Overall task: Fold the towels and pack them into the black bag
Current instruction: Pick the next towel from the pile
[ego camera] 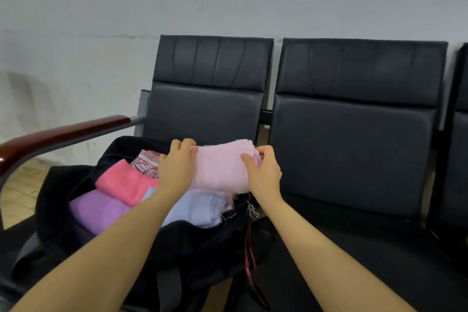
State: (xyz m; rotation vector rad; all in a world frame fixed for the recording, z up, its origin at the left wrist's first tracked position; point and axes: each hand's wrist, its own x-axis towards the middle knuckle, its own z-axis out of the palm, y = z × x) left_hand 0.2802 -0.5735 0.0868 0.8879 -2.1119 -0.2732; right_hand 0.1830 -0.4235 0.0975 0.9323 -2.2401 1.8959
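From the head camera, a folded light pink towel sits at the right end of the open black bag, on top of the other towels. The left hand holds its left side, fingers curled over the far edge. The right hand pinches its right edge with thumb and fingers.

The towel looks soft, light and floppy. It will bend and may come unfolded if held by one corner, so holding both ends, as now, seems best. It will not break.

Inside the bag lie a bright pink towel, a purple towel, a white towel and a red patterned towel. The bag looks nearly full.

The bag rests on a black padded chair with a wooden armrest. Another chair stands just beside it. Behind is a pale wall.
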